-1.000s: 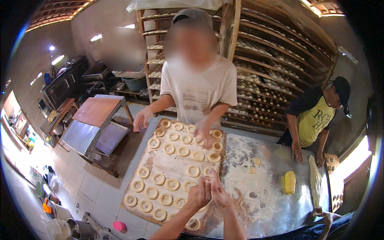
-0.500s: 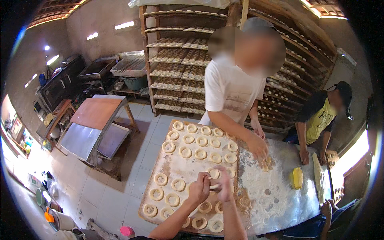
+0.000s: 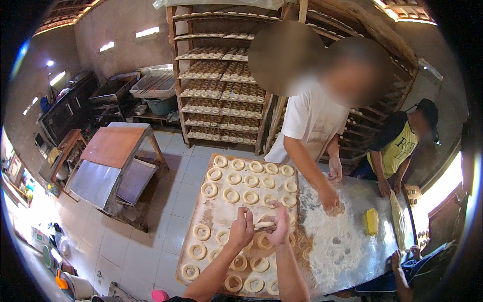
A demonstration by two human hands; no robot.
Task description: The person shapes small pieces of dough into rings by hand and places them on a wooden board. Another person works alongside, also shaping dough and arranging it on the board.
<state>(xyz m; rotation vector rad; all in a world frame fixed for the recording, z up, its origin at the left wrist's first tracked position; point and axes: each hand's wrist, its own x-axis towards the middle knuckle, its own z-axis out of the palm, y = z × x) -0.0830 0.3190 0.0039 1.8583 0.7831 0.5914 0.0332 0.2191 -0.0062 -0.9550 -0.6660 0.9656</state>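
Above the wooden board [image 3: 187,240], both of my hands work on one dough ring [image 3: 264,225], seen nearly edge-on. My left hand [image 3: 242,229] is closed, its fingers pressed together at the ring's left side. From the right, my right hand [image 3: 279,225] grips the same ring with curled fingers. Rows of pale dough rings [image 3: 231,195] lie on the board around and below my hands, some partly hidden by my forearms.
Right of the board stands a floury metal table [image 3: 347,251] with a yellow block [image 3: 372,222] and a long dough strip [image 3: 398,221]. A person in white [image 3: 314,118] reaches onto it; another in yellow [image 3: 402,151] leans at its far end. Behind are loaded racks [image 3: 221,93].
My hands have drawn slightly apart, showing the dough ring more plainly between them. The person in white has shifted right, a hand now lower in the flour. The whole view has turned slightly.
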